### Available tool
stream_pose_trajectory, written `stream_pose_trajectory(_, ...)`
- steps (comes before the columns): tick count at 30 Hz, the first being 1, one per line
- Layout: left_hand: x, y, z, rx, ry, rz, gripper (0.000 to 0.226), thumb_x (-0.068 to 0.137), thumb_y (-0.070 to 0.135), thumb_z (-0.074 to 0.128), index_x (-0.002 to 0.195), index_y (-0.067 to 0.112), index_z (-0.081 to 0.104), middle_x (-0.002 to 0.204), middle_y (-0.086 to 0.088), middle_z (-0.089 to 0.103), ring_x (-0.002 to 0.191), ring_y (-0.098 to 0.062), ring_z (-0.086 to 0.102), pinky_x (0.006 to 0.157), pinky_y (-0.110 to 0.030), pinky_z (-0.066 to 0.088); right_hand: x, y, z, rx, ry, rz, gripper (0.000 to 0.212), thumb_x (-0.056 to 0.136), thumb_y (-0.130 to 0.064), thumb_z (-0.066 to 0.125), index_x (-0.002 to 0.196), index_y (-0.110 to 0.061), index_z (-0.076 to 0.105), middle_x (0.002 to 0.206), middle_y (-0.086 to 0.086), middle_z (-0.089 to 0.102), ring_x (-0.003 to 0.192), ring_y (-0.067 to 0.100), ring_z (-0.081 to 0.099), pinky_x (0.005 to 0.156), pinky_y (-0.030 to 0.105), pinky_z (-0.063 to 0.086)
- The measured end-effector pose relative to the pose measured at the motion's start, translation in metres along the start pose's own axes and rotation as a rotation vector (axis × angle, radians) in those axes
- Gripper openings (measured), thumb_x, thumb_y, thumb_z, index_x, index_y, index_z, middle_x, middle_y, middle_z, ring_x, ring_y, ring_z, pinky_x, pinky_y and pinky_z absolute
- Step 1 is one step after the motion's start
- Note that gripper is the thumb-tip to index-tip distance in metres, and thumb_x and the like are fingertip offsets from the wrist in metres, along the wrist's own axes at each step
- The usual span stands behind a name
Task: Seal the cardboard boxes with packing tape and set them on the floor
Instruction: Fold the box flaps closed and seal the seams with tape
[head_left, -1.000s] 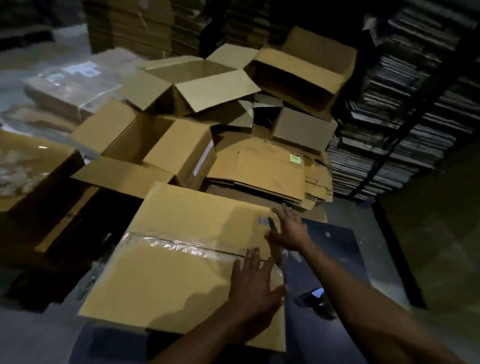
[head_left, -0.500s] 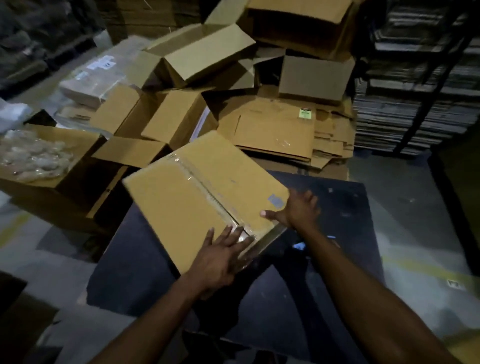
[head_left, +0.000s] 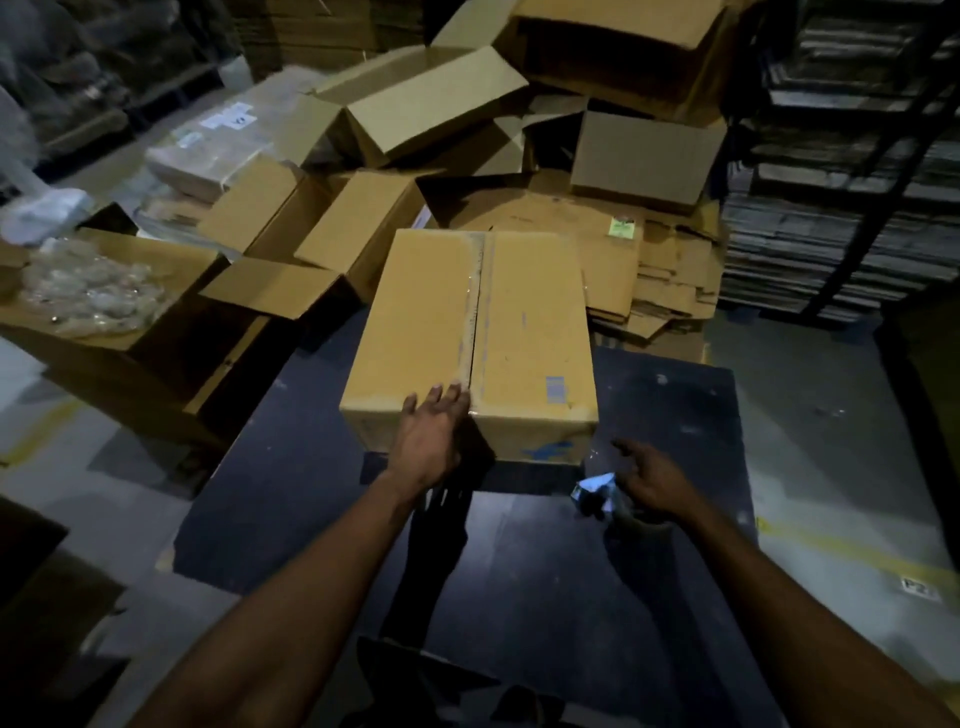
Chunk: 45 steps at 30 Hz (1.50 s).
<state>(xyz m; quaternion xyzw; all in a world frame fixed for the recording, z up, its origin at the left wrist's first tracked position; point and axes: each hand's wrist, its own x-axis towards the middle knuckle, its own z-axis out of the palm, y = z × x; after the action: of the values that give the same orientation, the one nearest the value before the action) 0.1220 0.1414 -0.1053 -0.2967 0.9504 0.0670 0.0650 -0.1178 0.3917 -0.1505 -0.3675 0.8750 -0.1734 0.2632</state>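
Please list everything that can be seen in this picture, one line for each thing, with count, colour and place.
taped box: one, tan, on the dark table, centre
dark table: one, black, under the box
open boxes: several, tan, piled behind and left
flattened cardboard: one stack, tan, right of the box
box of clear plastic pieces: one, tan, far left
wrapped bundle: one, pale, back left
shelving: dark, far right
left hand: on the box's near edge, at the seam
right hand: above the table, beside a small blurred object
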Motion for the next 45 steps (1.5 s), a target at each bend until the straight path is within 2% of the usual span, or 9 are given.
stream_pose_trajectory(4,-0.024,0.007,0.018,-0.024,0.045,0.018,0.085,0.092,0.026,0.065,0.165,0.019,0.022,0.173,-0.001,0.017,0.159,-0.024,0.016,0.128,-0.048,0.012,-0.006,0.027,0.018,-0.274,-0.091,-0.037,0.052,0.093,-0.029,0.064,0.143,-0.018,0.055,0.141,0.012,0.057,0.121,0.036,0.057,0.098,0.036,0.044)
stream_pose_trajectory(9,-0.045,0.006,0.011,-0.401,0.148,-0.029,0.051,0.090,0.010,0.064,0.141,0.017,0.064,0.154,-0.003,0.053,0.146,-0.022,0.045,0.125,-0.039,0.024,-0.005,0.020,0.018,-0.545,-0.105,0.013,0.044,0.098,-0.029,0.053,0.141,-0.037,0.052,0.138,0.003,0.049,0.128,0.030,0.045,0.102,0.044,0.040)
stream_pose_trajectory(13,-0.058,0.025,-0.009,-0.176,0.328,0.137,0.033,0.082,0.013,0.070,0.113,0.020,0.076,0.121,-0.001,0.075,0.096,-0.029,0.073,0.075,-0.033,0.057,-0.008,0.023,0.026,-0.466,-0.113,-0.014,0.035,0.093,-0.026,0.064,0.126,-0.015,0.059,0.126,0.010,0.060,0.119,0.032,0.059,0.091,0.037,0.046)
stream_pose_trajectory(16,-0.066,0.040,-0.004,-0.266,0.406,0.121,0.033,0.084,0.017,0.072,0.117,0.023,0.076,0.120,-0.001,0.076,0.091,-0.024,0.075,0.071,-0.031,0.058,-0.010,0.023,0.030,-0.439,-0.177,-0.035,0.037,0.097,-0.021,0.060,0.133,-0.015,0.052,0.125,0.011,0.065,0.115,0.030,0.063,0.088,0.037,0.048)
stream_pose_trajectory(20,-0.084,0.061,0.031,-0.707,0.086,-0.297,0.020,0.095,0.044,0.067,0.104,0.030,0.080,0.093,0.003,0.080,0.083,-0.015,0.074,0.073,-0.033,0.062,-0.020,0.016,0.028,-0.225,-0.219,-0.069,0.019,0.097,-0.027,0.059,0.115,-0.027,0.056,0.100,0.003,0.071,0.096,0.028,0.070,0.069,0.033,0.047)
stream_pose_trajectory(23,-0.098,0.075,0.053,-1.292,-0.185,-0.629,0.050,0.097,0.059,0.062,0.090,0.012,0.078,0.089,-0.007,0.079,0.071,-0.025,0.074,0.068,-0.043,0.063,-0.034,-0.008,0.019,-0.124,-0.133,-0.279,0.031,0.089,-0.022,0.068,0.108,-0.036,0.048,0.092,-0.010,0.064,0.084,0.021,0.068,0.064,0.032,0.043)
stream_pose_trajectory(30,-0.089,0.068,0.015,-1.828,-0.383,-0.871,0.089,0.090,0.085,0.037,0.109,0.008,0.075,0.099,-0.007,0.080,0.077,-0.026,0.074,0.066,-0.033,0.055,-0.053,-0.091,-0.002,-0.228,-0.095,-0.473,0.069,0.086,-0.075,0.047,0.144,-0.038,0.040,0.140,-0.009,0.048,0.108,0.022,0.060,0.075,0.036,0.048)
stream_pose_trajectory(38,-0.092,0.011,-0.020,-1.913,-0.277,-0.839,0.031,0.097,0.049,0.063,0.086,0.021,0.070,0.089,-0.002,0.067,0.076,-0.020,0.072,0.075,-0.034,0.051,-0.044,-0.170,-0.005,-0.502,-0.076,-0.650,0.073,0.087,-0.062,0.057,0.152,-0.040,0.031,0.123,-0.004,0.046,0.083,0.026,0.062,0.050,0.030,0.033)
stream_pose_trajectory(45,-0.090,-0.037,-0.022,-2.063,0.094,-0.942,0.023,0.097,0.016,0.070,0.074,0.013,0.071,0.065,-0.004,0.068,0.052,-0.012,0.060,0.048,-0.025,0.052,-0.017,-0.245,-0.009,-0.357,-0.186,-0.762,0.088,0.072,-0.047,0.065,0.149,-0.056,0.024,0.120,-0.015,0.045,0.099,0.020,0.060,0.068,0.036,0.051)
